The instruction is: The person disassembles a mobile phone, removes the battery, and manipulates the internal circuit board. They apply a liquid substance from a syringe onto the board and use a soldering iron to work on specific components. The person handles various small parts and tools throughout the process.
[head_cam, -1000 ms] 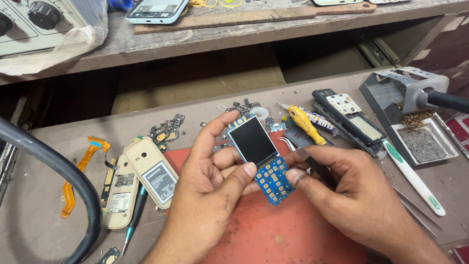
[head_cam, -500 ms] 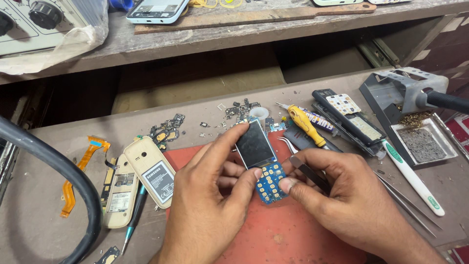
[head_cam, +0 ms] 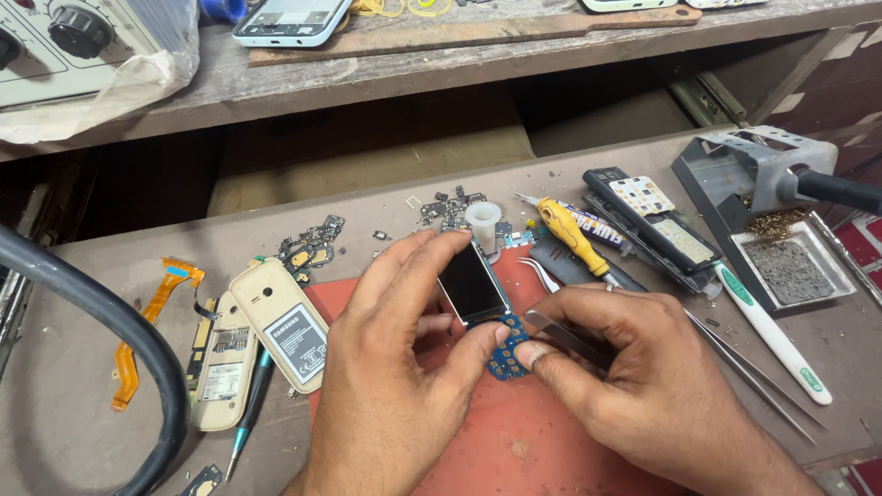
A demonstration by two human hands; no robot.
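Lower now sits the phone board, tipped down from a second ago, when it stood higher with its screen turned more to the camera, and both hands have closed in tighter. Left hand pinches it, thumb on the blue keypad end, fingers curled over the far edge of the dark screen. Right hand pinches slim tweezers against the forefinger, tips right at the keypad end (touching, as far as I can judge). The board hovers over the red mat at the bench's near edge, its long axis running from near-right to far-left, screen end pointing away toward the white spool. Both hands meet at the keypad end, the left carrying the weight. A cream phone shell lies towards the bench's left end, a yellow-handled screwdriver behind the right hand.
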